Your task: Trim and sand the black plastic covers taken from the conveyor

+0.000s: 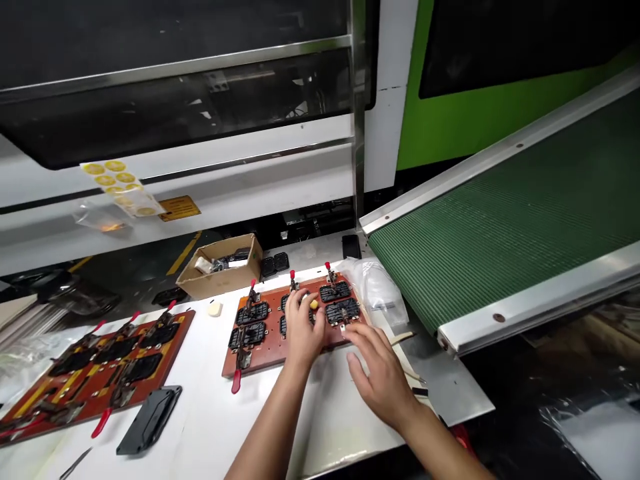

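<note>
A reddish-brown fixture board (pixel 273 358) with red-tipped toggle clamps lies on the white work surface. Black plastic parts (pixel 341 311) sit in its several places. My left hand (pixel 306 333) reaches over the middle of the board, fingers apart, partly hiding the parts and clamp beneath. Close to its fingertips is a small yellow thing (pixel 314 305); whether the hand touches it, I cannot tell. At the board's front right edge is my right hand (pixel 377 370), thumb apart and fingers stretched toward a small white-tipped piece (pixel 343 328) by the clamp.
Left of me lies a second fixture board (pixel 183 333) with clamps and black parts, beside a black plastic cover (pixel 149 420). A cardboard box (pixel 215 283) stands behind. On the right, a green conveyor belt (pixel 480 220) slopes down toward the table near a clear plastic bag (pixel 377 290).
</note>
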`<act>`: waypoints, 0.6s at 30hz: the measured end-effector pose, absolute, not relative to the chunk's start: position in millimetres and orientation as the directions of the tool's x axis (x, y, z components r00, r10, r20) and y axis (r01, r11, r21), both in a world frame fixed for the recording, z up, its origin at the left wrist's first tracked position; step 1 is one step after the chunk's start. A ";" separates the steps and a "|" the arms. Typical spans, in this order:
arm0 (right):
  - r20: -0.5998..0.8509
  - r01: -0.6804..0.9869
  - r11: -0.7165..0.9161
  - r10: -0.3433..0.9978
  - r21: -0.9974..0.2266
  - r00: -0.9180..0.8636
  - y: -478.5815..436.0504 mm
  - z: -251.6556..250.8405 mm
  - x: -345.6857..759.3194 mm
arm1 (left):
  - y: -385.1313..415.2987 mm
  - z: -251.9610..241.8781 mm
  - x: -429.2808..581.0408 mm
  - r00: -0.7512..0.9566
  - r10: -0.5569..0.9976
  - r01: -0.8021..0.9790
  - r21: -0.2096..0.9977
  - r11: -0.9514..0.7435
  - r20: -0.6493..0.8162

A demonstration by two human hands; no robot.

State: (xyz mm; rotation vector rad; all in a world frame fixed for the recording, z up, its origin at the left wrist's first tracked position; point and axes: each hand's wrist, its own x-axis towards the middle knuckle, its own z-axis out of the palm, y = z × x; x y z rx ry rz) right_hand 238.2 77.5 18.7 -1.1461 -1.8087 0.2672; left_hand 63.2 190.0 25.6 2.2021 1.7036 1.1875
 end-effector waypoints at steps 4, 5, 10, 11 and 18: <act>0.537 0.679 0.473 0.832 -0.561 -0.136 87.0 6.7 233.6 | 132.4 38.2 26.8 -0.096 0.813 0.614 0.677 -0.406 0.575; 0.521 0.690 0.459 0.843 -0.559 -0.138 87.6 3.3 232.3 | 117.1 35.2 16.5 -0.143 0.811 0.556 0.724 -0.408 0.567; 0.470 0.647 0.505 0.848 -0.571 -0.246 119.4 4.5 216.7 | 56.5 -13.3 -25.8 -0.328 0.865 0.320 0.906 -0.275 0.379; 0.449 0.629 0.518 0.847 -0.580 -0.284 128.9 3.3 211.6 | 48.6 -24.7 -31.9 -0.337 0.880 0.301 0.924 -0.235 0.334; 0.315 0.671 0.502 0.865 -0.545 -0.392 138.9 -17.6 189.1 | 33.6 -63.6 -54.4 -0.352 0.934 0.304 0.951 0.055 0.059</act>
